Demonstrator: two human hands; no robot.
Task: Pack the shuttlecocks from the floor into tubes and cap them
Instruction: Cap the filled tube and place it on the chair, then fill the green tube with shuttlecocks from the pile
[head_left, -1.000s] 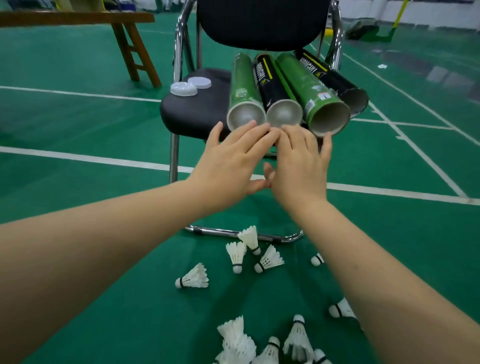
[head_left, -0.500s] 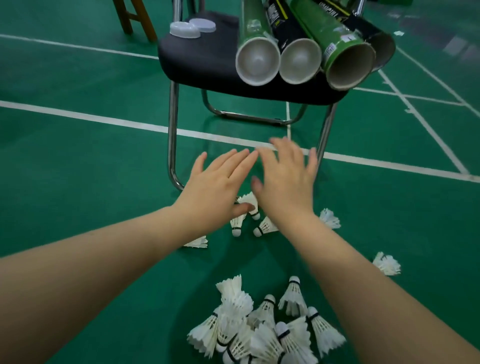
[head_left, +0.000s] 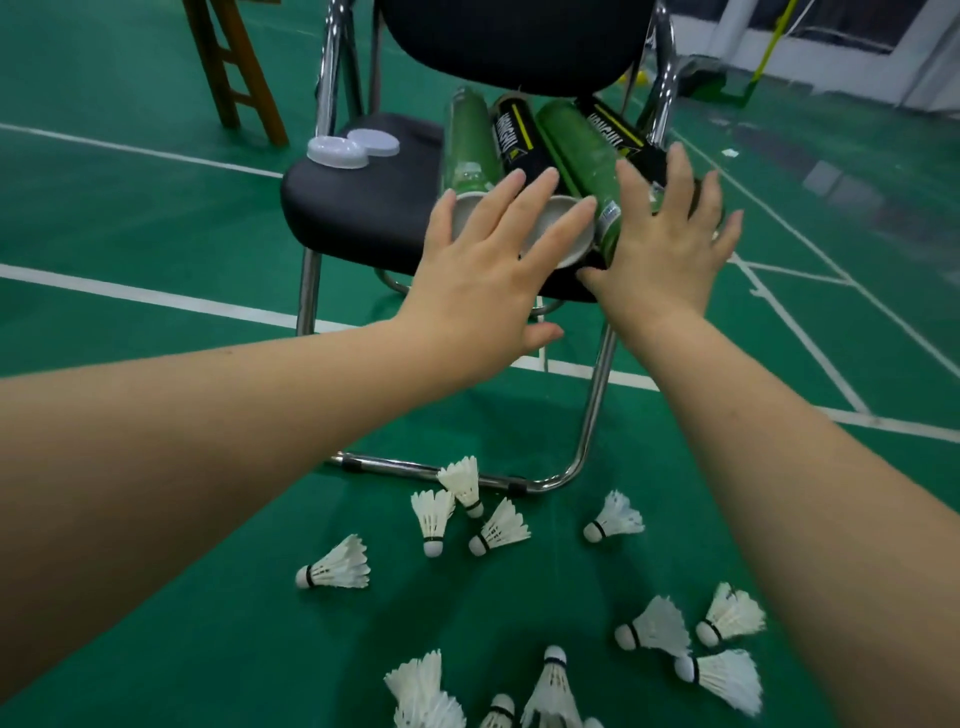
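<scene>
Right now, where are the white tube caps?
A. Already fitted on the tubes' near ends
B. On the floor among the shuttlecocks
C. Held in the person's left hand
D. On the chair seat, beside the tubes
D: the two white caps lie on the black chair seat, left of the tubes.

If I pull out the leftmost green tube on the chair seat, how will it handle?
The green tube looks open-mouthed and seemingly empty, so probably light. Being round and lying on its side against the black tube, it may roll. Its mouth overhangs the chair seat, so a tug could tip it off.
</scene>
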